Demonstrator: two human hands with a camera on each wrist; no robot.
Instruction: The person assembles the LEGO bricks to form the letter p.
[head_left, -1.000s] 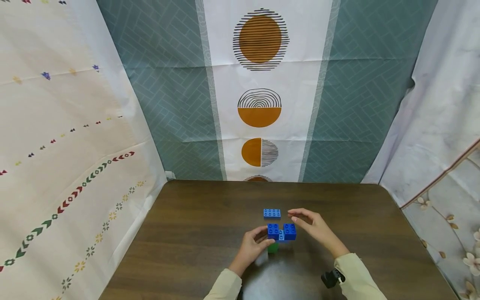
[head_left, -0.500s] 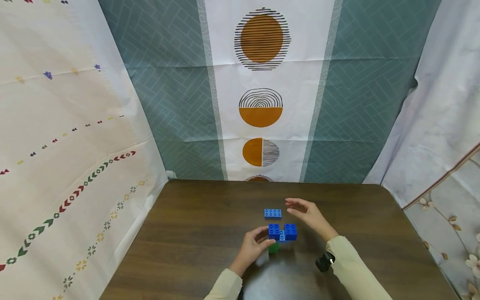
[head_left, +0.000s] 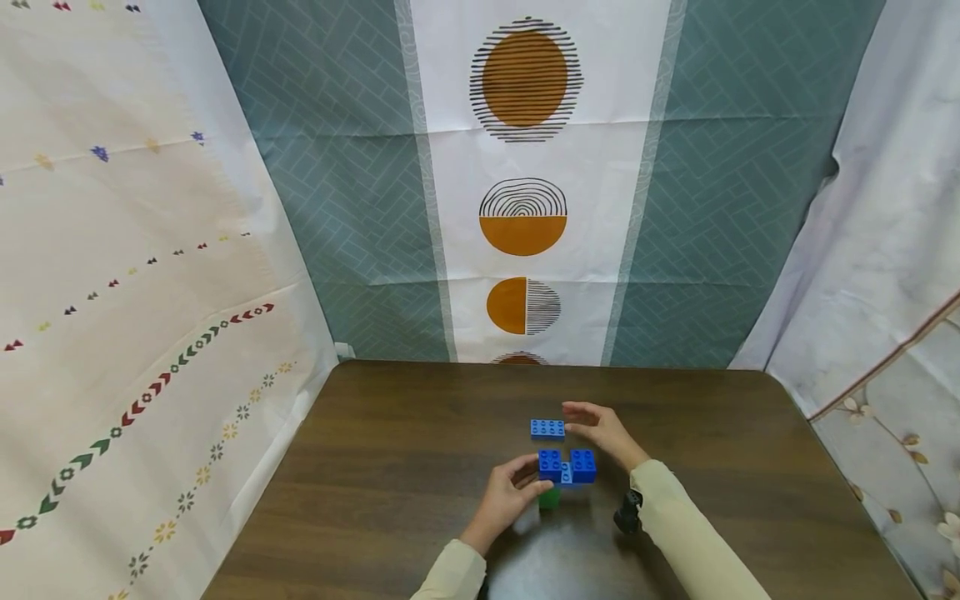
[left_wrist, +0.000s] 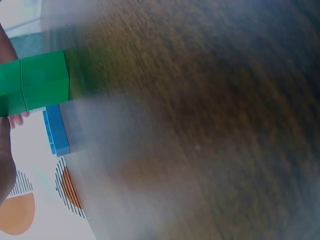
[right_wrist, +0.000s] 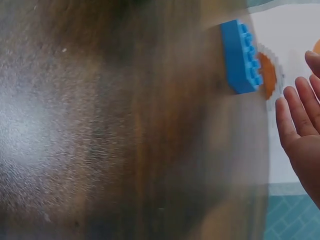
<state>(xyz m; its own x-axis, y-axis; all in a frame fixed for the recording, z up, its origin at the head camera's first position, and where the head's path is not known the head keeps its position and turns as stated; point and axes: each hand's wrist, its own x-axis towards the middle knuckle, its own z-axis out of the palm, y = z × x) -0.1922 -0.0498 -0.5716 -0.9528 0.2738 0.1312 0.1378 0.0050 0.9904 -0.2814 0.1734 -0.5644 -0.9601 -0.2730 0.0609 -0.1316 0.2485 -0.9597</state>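
In the head view my left hand grips a toy brick stack from its left side. On top of this stack are two dark blue bricks, the left one and the right one, with a lighter blue brick between and below them. Green bricks form its lower part, seen at the left of the left wrist view. A loose light blue brick with several studs lies on the table beyond the stack. My right hand, fingers loosely extended and holding nothing, is just right of that brick.
The brown wooden table spreads around both hands, its far edge meeting a patterned curtain. Pale cloths hang at the left and right sides. A small black device is on the right wrist.
My right hand has moved away from the stack, up and left, and come close to the loose light blue brick. The left hand keeps its grip on the stack, nearly unmoved.
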